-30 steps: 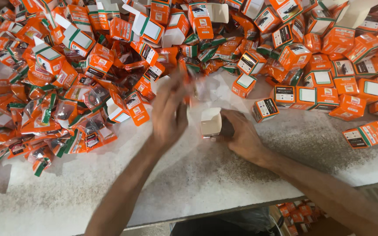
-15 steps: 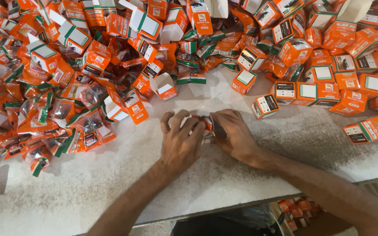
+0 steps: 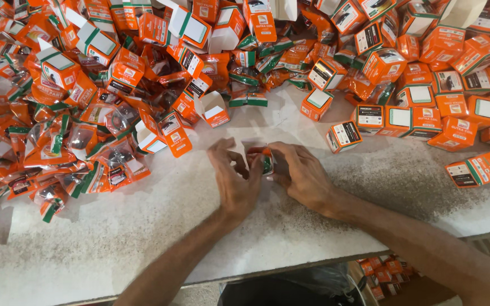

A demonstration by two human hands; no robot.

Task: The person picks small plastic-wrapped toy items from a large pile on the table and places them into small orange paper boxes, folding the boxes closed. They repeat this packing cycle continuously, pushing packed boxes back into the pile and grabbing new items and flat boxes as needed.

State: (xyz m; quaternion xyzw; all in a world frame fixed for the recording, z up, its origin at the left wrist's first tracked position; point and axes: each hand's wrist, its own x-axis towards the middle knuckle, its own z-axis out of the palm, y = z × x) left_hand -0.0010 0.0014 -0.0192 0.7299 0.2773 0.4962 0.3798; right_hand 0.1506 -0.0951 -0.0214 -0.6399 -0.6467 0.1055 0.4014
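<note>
My left hand [image 3: 235, 177] and my right hand [image 3: 300, 173] meet at the middle of a white speckled table [image 3: 143, 226]. Between their fingers they grip a small orange packet with a green stripe [image 3: 263, 159], mostly hidden by the fingers. Whether a box is also under the hands is hidden. An open orange and white box [image 3: 215, 109] lies just beyond the left hand. A closed orange box [image 3: 343, 136] stands a little beyond the right hand.
A big heap of orange plastic packets [image 3: 58, 141] covers the left of the table. Many small orange boxes [image 3: 426, 107] are piled at the back and right. The table's front edge runs below my forearms; a bin with more boxes [image 3: 381, 272] sits under it.
A second ago my left hand was raised by the pile and my right held a white box. Both hands have come down together at the table's middle and now close on a packet.
</note>
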